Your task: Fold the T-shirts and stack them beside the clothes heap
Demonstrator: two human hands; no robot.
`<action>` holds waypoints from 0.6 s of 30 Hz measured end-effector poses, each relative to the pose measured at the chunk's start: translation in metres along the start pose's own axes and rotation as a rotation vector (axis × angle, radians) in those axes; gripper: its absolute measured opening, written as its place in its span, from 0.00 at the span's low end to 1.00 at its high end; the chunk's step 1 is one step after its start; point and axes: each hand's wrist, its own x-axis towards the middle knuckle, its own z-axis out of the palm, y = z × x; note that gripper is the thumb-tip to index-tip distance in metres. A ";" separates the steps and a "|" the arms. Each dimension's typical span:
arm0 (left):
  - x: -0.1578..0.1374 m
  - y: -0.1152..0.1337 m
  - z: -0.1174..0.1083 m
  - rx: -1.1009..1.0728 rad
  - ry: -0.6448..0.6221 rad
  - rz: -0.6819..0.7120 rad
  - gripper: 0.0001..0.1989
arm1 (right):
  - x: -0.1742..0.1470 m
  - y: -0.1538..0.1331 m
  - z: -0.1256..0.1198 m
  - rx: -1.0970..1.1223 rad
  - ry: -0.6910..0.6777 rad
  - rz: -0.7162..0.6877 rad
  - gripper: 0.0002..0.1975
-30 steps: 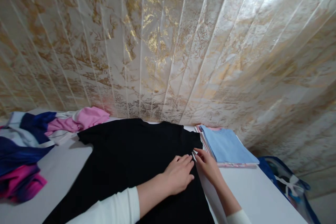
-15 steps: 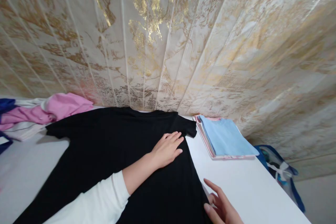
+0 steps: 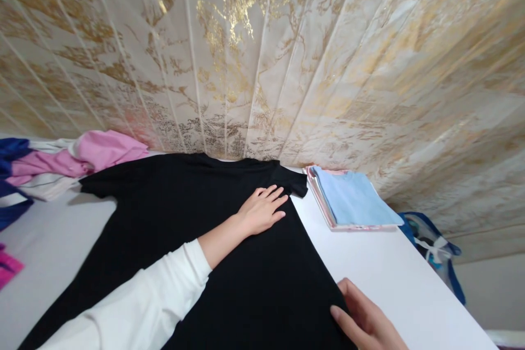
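A black T-shirt (image 3: 229, 284) is spread over the white table, its neckline toward the curtain and its short sleeves reaching out to both sides. My left hand (image 3: 264, 210) lies flat on it below the right sleeve, palm down with fingers stretched. At the shirt's right side edge is my right hand (image 3: 365, 317), its thumb over the black cloth and its index finger bent at the edge, pinching the fabric. The other fingers of that hand are mostly hidden.
Folded clothes with a light blue piece on top (image 3: 355, 197) are stacked at the back right. Pink cloth (image 3: 110, 150) and dark blue cloth (image 3: 14, 205) lie at the left. A patterned curtain (image 3: 229, 65) hangs behind; a blue-trimmed clear bag (image 3: 435, 251) stands beyond the table's right edge.
My right hand has moved slightly right and its fingers have closed on the shirt's side edge. The left hand stays flat on the shirt. The view has tilted slightly down.
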 end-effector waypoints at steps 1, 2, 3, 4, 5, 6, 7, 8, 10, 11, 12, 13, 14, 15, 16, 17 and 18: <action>0.000 0.000 0.000 0.000 0.000 0.001 0.23 | -0.003 -0.002 0.003 0.080 -0.007 0.019 0.17; 0.000 0.000 0.000 0.001 0.000 0.003 0.23 | -0.006 -0.002 0.004 0.149 -0.015 0.043 0.18; -0.001 0.000 0.000 0.002 0.001 0.005 0.23 | -0.009 0.000 0.005 0.189 -0.023 0.069 0.19; -0.001 0.000 0.000 0.004 0.003 0.008 0.23 | -0.012 0.003 0.004 0.191 -0.028 0.091 0.20; -0.001 0.000 -0.001 0.007 0.005 0.010 0.23 | -0.014 0.006 0.002 0.155 -0.031 0.108 0.22; -0.001 0.000 -0.001 0.010 0.009 0.013 0.23 | -0.015 0.009 0.000 0.086 -0.032 0.127 0.23; -0.001 0.000 -0.001 0.013 0.014 0.016 0.23 | -0.015 0.012 -0.002 -0.001 -0.037 0.148 0.23; 0.000 0.001 0.000 0.016 0.020 0.018 0.23 | -0.015 0.013 -0.004 -0.092 -0.046 0.170 0.22; 0.002 0.002 0.001 0.020 0.033 0.019 0.22 | -0.013 0.011 -0.006 -0.232 -0.070 0.190 0.16; 0.003 0.004 0.000 0.022 0.037 0.020 0.22 | -0.012 0.008 -0.005 -0.282 -0.084 0.187 0.13; 0.002 0.005 0.000 0.023 0.040 0.021 0.22 | -0.011 0.005 -0.005 -0.326 -0.096 0.181 0.11; 0.000 0.007 -0.002 0.024 0.041 0.026 0.21 | -0.011 0.002 -0.004 -0.375 -0.104 0.179 0.08; -0.004 0.010 -0.005 0.025 0.039 0.036 0.21 | -0.011 -0.002 -0.004 -0.440 -0.109 0.183 0.07; -0.012 0.012 -0.010 0.026 0.034 0.049 0.21 | -0.012 -0.006 -0.004 -0.525 -0.102 0.184 0.06; -0.023 0.016 -0.015 0.030 0.028 0.066 0.21 | -0.014 -0.010 -0.005 -0.625 -0.072 0.172 0.06; -0.038 0.019 -0.021 0.032 0.018 0.084 0.22 | -0.015 -0.015 -0.004 -0.726 -0.021 0.148 0.07; -0.057 0.023 -0.028 0.027 0.004 0.103 0.23 | -0.017 -0.019 -0.002 -0.812 0.050 0.106 0.08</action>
